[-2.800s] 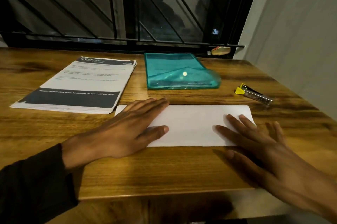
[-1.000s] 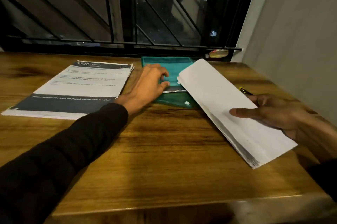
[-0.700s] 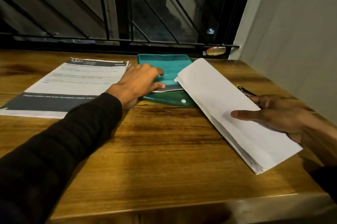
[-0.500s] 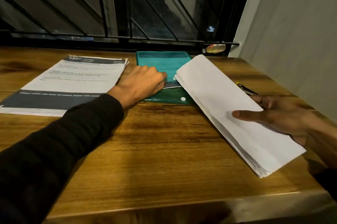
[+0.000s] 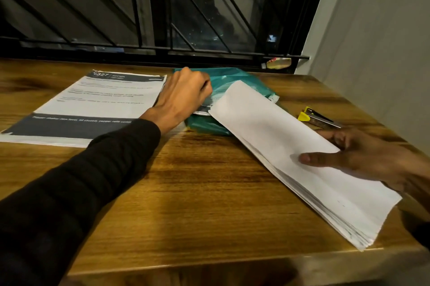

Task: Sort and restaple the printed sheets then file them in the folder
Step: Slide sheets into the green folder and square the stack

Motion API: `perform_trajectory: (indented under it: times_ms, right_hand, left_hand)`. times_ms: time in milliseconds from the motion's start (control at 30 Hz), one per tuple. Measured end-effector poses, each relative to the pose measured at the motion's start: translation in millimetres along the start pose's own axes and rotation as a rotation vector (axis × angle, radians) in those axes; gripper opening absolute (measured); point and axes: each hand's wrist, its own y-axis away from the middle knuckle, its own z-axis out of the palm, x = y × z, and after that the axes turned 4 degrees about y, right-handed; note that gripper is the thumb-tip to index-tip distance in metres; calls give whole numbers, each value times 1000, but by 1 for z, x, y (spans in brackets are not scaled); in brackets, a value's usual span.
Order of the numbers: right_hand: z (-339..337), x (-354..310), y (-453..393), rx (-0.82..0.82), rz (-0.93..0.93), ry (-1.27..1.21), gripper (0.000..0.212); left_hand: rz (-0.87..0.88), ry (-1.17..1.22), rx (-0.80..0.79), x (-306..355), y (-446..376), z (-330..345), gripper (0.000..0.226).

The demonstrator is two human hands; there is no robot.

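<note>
At 4 o'clock, nearest, the right hand holds the folded stack of sheets, thumb on top, fingers beneath. Its far end covers part of the teal folder at 12 o'clock, where the left hand, fingers curled, grips the flap. The stapler lies at 2 o'clock, the printed stack at 10 o'clock.

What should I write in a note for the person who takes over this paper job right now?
Left hand: grips the flap of the green folder, lifting it.
Right hand: holds the folded stack of sheets, its far end at the folder mouth.
Printed pile lies flat at the left; stapler lies at the right.
Done: folder opened.
Left: slide the stack in, close the flap; the printed pile is not filed.
</note>
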Motion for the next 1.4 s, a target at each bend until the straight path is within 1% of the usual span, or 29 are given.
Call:
perform_trajectory:
  times_ms: [100, 200, 267, 300, 333, 367, 433, 500, 533, 567, 600, 700, 733, 767, 800, 900, 933, 1000, 1067, 1133, 1200, 1333, 1400]
  right_hand:
    - [-2, -5, -1, -41, 17, 38, 35]
    - [-2, -14, -4, -91, 59, -19, 30]
    - [3, -24, -8, -90, 152, -80, 28]
    - [8, -30, -11, -55, 235, -100, 28]
    - [12, -35, -15, 4, 311, -55, 29]
    - [14, -39, -20, 82, 361, 63, 34]
    - [17, -44, -28, 252, 361, 309, 49]
    - [16, -50, -29, 383, 279, 410, 75]
    - [15, -53, -26, 395, 236, 421, 86]
    - [15, -58, -20, 368, 194, 435, 94]
    - [15, -63, -14, 300, 180, 462, 100]
    - [23, -78, 3, 44, 249, 566, 106]
    - [26, -80, 6, -1, 259, 604, 105]
    - [29, -82, 9, -10, 251, 645, 103]
    - [31, -83, 11, 10, 241, 688, 97]
    - [30, -80, 10, 134, 218, 753, 72]
    - [29, -77, 9, 156, 214, 764, 67]
    - [30, -74, 5, 157, 194, 787, 67]
    - [34, -75, 4, 121, 163, 816, 75]
    - [37, -78, 4, 77, 134, 873, 80]
    - [36, -83, 3, 49, 124, 903, 77]
    - [24, -83, -6, 97, 163, 850, 70]
    - [19, -80, -13, 172, 74, 858, 66]
  left_hand:
    - [34, -57, 12, 4, 2, -3, 24]
    - [96, -105, 14, 9, 4, -6, 22]
    - [132, -105, 11, 13, 6, -6, 23]
    - [148, -104, 0, 15, 6, -6, 23]
    - [160, -97, -16, 18, 7, -6, 24]
    - [162, -88, -28, 20, 8, -6, 24]
    - [147, -69, -37, 21, 9, -6, 25]
    - [133, -64, -32, 20, 11, -6, 27]
    - [133, -65, -25, 19, 11, -6, 27]
    - [135, -63, -21, 19, 12, -6, 26]
    - [139, -60, -19, 19, 12, -6, 25]
    - [148, -47, -20, 19, 12, -6, 25]
    - [150, -41, -18, 18, 12, -6, 25]
    - [152, -37, -14, 18, 12, -6, 25]
    - [153, -32, -8, 17, 12, -6, 26]
    - [162, -13, 14, 15, 12, -3, 26]
    - [167, -10, 14, 15, 12, -2, 27]
    - [172, -2, 11, 14, 12, -1, 32]
    - [172, 9, 20, 14, 12, 0, 40]
    - [172, 12, 24, 13, 11, 1, 41]
    - [170, 6, 22, 12, 11, 1, 39]
    - [171, -12, 31, 11, 11, 0, 32]
    - [170, -25, 36, 13, 10, -1, 27]
